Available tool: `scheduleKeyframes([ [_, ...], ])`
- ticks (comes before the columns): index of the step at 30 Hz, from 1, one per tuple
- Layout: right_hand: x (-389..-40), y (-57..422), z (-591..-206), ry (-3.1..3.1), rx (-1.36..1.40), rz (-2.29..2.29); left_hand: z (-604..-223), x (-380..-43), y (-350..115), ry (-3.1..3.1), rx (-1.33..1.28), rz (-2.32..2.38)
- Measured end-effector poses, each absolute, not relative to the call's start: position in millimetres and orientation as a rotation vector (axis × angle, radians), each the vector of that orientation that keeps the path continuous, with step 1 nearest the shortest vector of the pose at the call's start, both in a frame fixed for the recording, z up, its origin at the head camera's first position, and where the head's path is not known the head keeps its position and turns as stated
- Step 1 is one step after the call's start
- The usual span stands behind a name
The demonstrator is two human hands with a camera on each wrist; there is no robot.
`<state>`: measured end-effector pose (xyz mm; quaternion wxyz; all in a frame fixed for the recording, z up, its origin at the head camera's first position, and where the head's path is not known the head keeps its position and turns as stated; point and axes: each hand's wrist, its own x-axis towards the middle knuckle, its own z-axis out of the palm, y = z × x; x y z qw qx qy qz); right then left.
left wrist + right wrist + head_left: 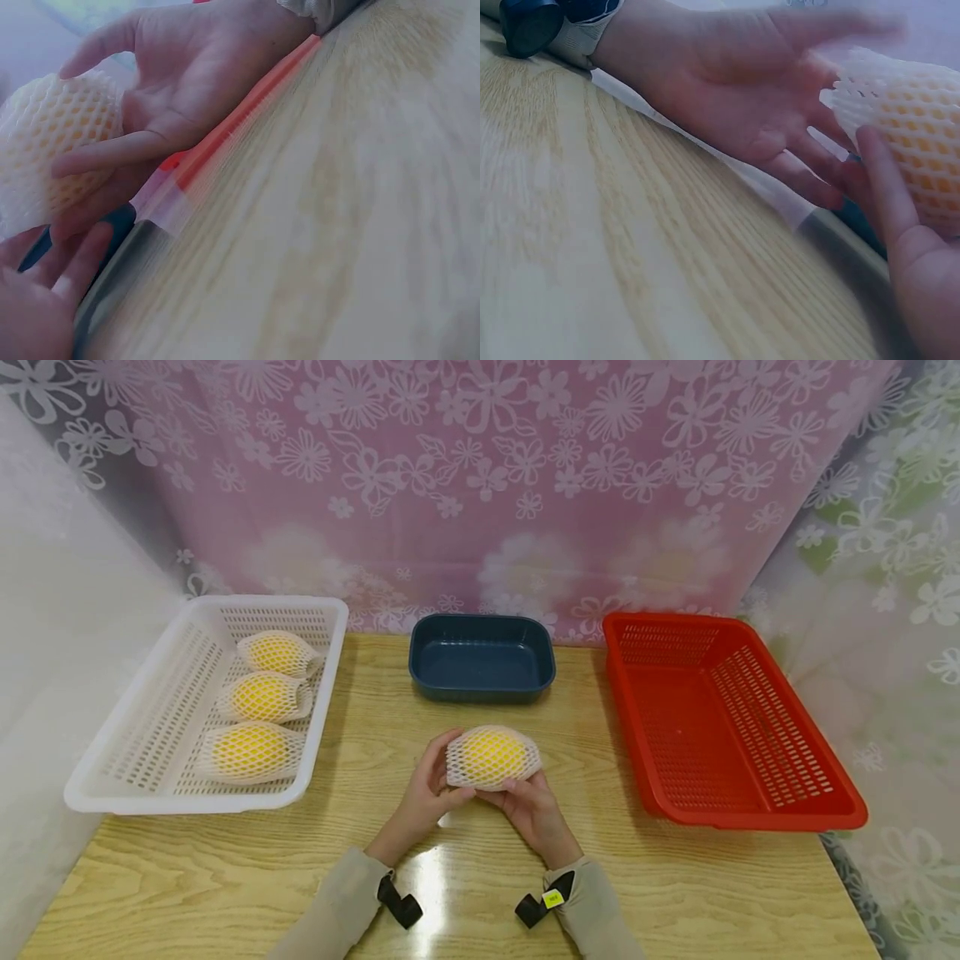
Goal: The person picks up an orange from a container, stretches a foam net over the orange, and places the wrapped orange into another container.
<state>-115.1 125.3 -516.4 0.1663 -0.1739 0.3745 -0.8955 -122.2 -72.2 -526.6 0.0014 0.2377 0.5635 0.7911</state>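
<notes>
A yellow fruit in a white foam net [492,757] is held up over the table between both hands. My left hand [427,795] grips its left end, thumb at the lower front and fingers behind. On the right, my right hand [534,814] holds the fruit's underside and right end, thumb at the front. In the left wrist view the foam net [56,135] shows close up beside the right hand's spread fingers. The right wrist view has the netted fruit [922,139] at its right edge, with the left hand [727,82] reaching behind it.
At the left a white basket [318,727] has three more netted yellow fruits [264,696] in a row. A dark blue tray [482,695] stands at the back middle of the wooden table [465,893]. A red basket [645,752] is at the right. Floral cloth [480,527] hangs behind.
</notes>
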Motion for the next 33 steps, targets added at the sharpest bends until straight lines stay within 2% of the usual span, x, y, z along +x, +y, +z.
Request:
scheduleKeyframes([
  [10,-114,124,-516,1.133,-0.469,-2.516,-522,-121,-73,1.916,0.620,2.520],
  [18,-116,127,-518,1.433,-0.419,-2.494,-522,-120,-71,1.850,0.628,2.424],
  [27,-116,127,-519,1.609,-0.469,-2.439,-495,-111,-74,2.098,0.621,2.262],
  [33,-118,127,-520,1.630,-0.504,-2.453,-496,-111,-73,2.142,0.580,2.254],
])
